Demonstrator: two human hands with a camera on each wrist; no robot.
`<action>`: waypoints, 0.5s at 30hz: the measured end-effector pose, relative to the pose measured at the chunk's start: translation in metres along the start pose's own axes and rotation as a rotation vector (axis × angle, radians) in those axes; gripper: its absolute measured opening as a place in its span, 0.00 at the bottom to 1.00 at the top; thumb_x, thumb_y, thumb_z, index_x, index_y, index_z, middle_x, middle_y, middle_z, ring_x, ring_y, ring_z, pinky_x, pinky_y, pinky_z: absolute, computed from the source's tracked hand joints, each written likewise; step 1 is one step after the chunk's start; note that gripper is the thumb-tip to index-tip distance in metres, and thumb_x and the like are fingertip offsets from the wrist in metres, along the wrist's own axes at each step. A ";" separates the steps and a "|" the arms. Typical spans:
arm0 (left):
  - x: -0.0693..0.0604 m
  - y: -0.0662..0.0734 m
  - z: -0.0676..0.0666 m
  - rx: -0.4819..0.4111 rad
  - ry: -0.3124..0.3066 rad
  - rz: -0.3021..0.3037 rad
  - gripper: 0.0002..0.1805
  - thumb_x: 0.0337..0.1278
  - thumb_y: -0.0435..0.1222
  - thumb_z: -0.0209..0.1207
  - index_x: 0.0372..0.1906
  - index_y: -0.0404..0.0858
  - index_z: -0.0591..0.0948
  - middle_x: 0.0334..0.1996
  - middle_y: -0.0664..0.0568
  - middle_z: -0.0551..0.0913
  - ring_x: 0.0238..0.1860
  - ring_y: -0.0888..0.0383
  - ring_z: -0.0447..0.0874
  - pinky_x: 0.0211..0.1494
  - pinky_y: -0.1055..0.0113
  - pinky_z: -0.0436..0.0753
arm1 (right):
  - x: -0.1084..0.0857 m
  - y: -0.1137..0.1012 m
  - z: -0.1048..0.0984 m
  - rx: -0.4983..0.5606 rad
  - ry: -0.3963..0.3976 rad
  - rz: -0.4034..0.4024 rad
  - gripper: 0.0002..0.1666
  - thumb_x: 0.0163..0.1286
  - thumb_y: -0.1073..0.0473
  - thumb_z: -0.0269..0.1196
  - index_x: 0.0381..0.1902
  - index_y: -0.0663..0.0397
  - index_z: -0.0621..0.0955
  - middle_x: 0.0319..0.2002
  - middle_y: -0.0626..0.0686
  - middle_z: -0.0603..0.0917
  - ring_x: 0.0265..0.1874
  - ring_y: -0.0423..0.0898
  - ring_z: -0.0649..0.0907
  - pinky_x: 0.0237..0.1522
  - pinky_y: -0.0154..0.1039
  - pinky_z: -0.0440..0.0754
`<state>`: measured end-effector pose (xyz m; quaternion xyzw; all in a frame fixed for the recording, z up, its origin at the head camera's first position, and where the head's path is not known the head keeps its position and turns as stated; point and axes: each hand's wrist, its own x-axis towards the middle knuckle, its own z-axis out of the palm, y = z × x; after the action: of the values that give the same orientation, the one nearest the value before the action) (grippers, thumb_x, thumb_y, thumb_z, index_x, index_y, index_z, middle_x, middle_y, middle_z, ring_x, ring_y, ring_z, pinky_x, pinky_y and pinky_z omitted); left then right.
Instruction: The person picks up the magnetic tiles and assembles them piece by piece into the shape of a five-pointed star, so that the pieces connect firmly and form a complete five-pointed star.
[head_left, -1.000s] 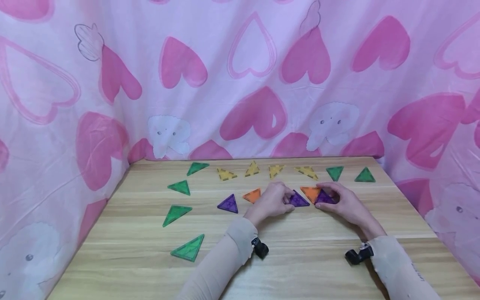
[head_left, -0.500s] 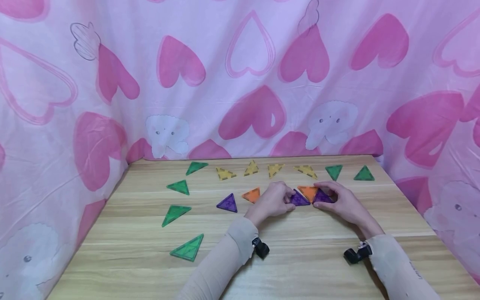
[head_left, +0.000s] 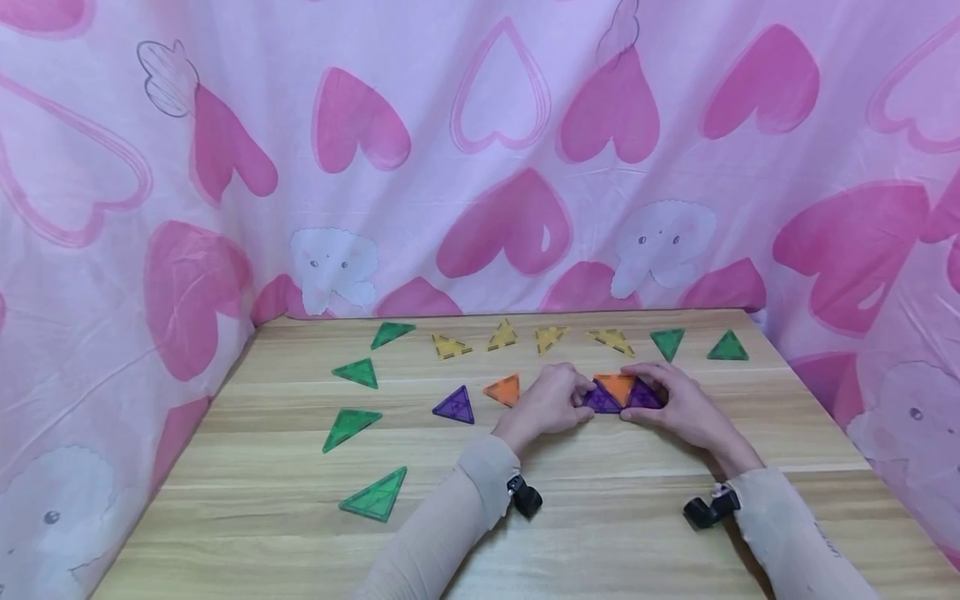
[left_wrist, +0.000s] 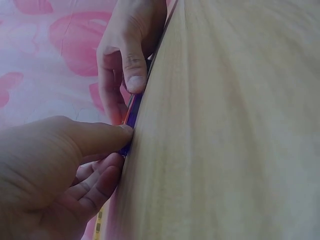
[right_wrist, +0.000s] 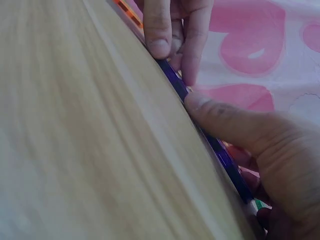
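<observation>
Flat on the table, an orange triangle (head_left: 615,387) lies between two purple triangles, edges together in one strip. The left hand (head_left: 547,400) pinches the left purple triangle (head_left: 602,400) at its left end with thumb and fingers. Around the right purple triangle (head_left: 643,395) curl the thumb and fingers of the right hand (head_left: 686,408). In the right wrist view the right thumb presses the near edge of the purple strip (right_wrist: 220,152), close to the fingertips of the left hand (right_wrist: 172,30). The left wrist view shows both thumbs along the purple edge (left_wrist: 132,117).
Left of the hands lie another purple triangle (head_left: 454,405) and an orange one (head_left: 503,390). Several yellow triangles (head_left: 551,338) and two green ones (head_left: 727,346) line the back; several more green triangles (head_left: 352,427) run down the left. A pink curtain (head_left: 420,192) stands behind.
The right hand has slid slightly left with the right purple and orange triangles. The gap between the orange triangle and the left purple one has closed.
</observation>
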<state>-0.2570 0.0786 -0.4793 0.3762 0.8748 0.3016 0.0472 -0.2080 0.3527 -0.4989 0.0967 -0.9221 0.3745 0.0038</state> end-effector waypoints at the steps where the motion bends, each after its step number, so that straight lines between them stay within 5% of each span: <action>1: 0.000 0.000 0.000 0.001 0.001 0.001 0.21 0.65 0.37 0.79 0.61 0.37 0.92 0.43 0.53 0.88 0.38 0.71 0.82 0.45 0.82 0.80 | 0.001 -0.001 0.000 -0.006 -0.003 -0.008 0.45 0.65 0.41 0.83 0.77 0.42 0.81 0.75 0.55 0.76 0.78 0.65 0.69 0.78 0.76 0.62; 15: -0.003 0.003 -0.004 0.005 -0.042 0.011 0.25 0.67 0.38 0.79 0.65 0.36 0.90 0.45 0.52 0.88 0.42 0.68 0.83 0.49 0.81 0.81 | 0.001 0.001 0.001 -0.027 -0.010 -0.044 0.41 0.66 0.42 0.83 0.75 0.43 0.84 0.71 0.54 0.76 0.75 0.65 0.71 0.76 0.75 0.64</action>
<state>-0.2541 0.0758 -0.4751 0.3874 0.8724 0.2914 0.0631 -0.2090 0.3529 -0.5005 0.1187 -0.9247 0.3615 0.0086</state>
